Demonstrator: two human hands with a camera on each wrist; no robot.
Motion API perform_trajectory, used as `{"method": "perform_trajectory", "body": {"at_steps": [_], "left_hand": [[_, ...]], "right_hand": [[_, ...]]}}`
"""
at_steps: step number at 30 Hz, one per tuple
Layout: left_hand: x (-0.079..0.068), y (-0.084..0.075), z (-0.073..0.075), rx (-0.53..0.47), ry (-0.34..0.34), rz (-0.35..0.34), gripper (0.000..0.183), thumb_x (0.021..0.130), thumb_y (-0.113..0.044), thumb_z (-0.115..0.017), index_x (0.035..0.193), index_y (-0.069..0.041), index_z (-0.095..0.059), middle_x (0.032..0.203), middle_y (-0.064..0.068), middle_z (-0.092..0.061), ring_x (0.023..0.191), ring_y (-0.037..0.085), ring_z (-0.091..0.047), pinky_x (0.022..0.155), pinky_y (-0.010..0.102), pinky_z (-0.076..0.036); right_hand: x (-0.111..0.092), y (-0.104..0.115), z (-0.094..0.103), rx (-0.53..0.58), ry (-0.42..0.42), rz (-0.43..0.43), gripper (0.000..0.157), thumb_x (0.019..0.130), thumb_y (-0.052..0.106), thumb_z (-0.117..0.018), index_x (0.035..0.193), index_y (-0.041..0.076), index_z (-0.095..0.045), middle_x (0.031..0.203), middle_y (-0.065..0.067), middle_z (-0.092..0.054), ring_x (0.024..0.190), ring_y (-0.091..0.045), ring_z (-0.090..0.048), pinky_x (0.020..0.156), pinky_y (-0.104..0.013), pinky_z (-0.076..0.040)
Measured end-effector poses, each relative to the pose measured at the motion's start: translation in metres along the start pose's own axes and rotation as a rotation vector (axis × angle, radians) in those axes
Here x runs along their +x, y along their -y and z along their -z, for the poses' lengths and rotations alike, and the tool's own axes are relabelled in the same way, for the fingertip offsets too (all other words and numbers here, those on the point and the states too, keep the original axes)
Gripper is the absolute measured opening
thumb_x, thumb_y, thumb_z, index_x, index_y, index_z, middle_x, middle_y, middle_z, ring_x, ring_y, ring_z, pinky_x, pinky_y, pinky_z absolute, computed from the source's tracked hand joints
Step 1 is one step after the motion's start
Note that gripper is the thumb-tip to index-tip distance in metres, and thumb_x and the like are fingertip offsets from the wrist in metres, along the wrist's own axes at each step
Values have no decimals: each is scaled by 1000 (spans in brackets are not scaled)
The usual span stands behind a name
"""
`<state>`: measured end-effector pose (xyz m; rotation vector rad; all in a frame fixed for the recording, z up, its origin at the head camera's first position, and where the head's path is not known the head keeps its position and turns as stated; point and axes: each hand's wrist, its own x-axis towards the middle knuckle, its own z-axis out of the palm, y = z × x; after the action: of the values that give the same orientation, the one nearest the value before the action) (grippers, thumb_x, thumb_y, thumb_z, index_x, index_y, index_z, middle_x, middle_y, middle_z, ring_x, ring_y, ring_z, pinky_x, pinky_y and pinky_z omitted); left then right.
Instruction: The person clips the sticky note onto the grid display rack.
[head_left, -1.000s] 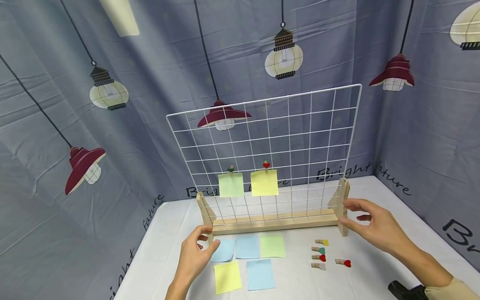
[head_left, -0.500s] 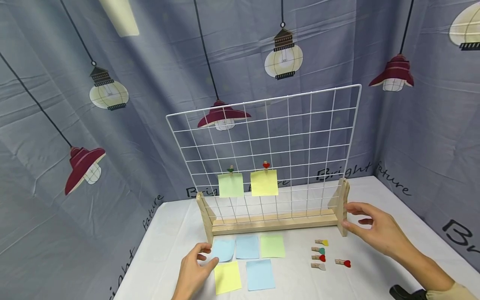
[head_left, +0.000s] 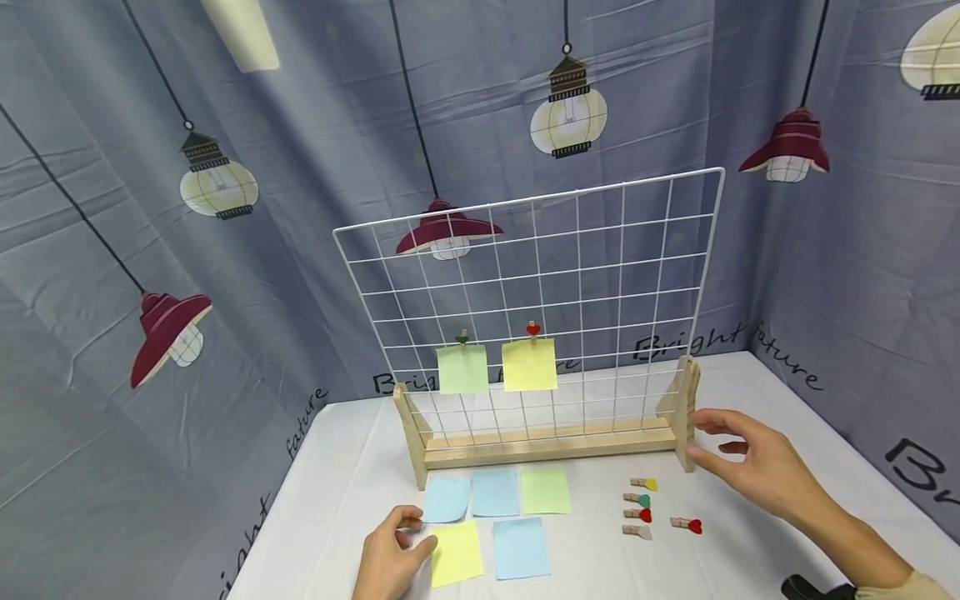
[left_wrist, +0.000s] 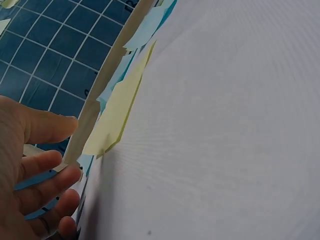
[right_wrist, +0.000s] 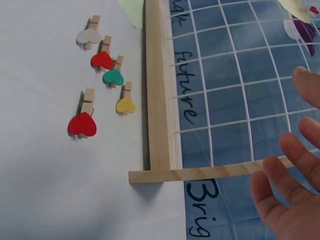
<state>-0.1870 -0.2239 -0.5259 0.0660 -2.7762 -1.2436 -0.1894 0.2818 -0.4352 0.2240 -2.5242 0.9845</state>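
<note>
My left hand hovers at the left edge of a yellow sticky note on the table, fingers loosely bent and holding nothing. In the left wrist view, its fingers are apart from that note. My right hand is beside the right wooden foot of a white wire grid stand; whether the fingertips touch the wood I cannot tell. It holds nothing. A green note and a yellow note hang on the grid from small clothespins, the yellow one's with a red heart.
Blue notes and a green note lie before the wooden base. Several heart clothespins lie on the right, one red-hearted clothespin apart from the others. Patterned curtains surround the white table. A black object shows near the right sleeve.
My left hand has moved down from the stand's left foot to beside the yellow note. My right hand has shifted slightly right and down. Notes and clothespins have stayed put.
</note>
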Motion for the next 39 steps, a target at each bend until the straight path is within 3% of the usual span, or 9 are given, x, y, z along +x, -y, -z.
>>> {"method": "perform_trajectory", "body": {"at_steps": [7, 19, 27, 39], "left_hand": [[1, 2, -6, 43, -19, 22, 40, 77, -23, -86, 113, -12, -71, 101, -3, -72, 83, 14, -53, 73, 28, -43], [0, 6, -13, 109, -15, -19, 32, 75, -24, -88, 103, -14, -76, 84, -11, -66, 74, 8, -47, 68, 24, -39], [-1, 7, -12, 63, 7, -43, 21, 77, -20, -87, 92, -12, -75, 76, -10, -64, 67, 6, -50, 64, 21, -42], [1, 7, -12, 67, 36, -65, 15, 80, -17, -86, 81, -14, -71, 71, -9, -61, 61, 5, -48, 60, 23, -39]], "right_hand": [[-1, 1, -1, -3, 1, 0, 50, 86, 29, -85, 129, 10, -66, 119, -15, -72, 99, 23, -45, 78, -17, -52], [-2, 1, -3, -3, 7, -8, 52, 87, 32, -84, 130, 8, -66, 120, -14, -72, 100, 24, -43, 78, -16, -52], [-3, -1, -8, 24, -12, 13, 48, 85, 22, -86, 127, 7, -68, 122, -14, -72, 101, 23, -45, 77, -10, -49], [-4, -1, -10, 30, -13, 17, 48, 85, 22, -86, 127, 7, -68, 120, -14, -72, 100, 23, -46, 78, -10, -49]]}}
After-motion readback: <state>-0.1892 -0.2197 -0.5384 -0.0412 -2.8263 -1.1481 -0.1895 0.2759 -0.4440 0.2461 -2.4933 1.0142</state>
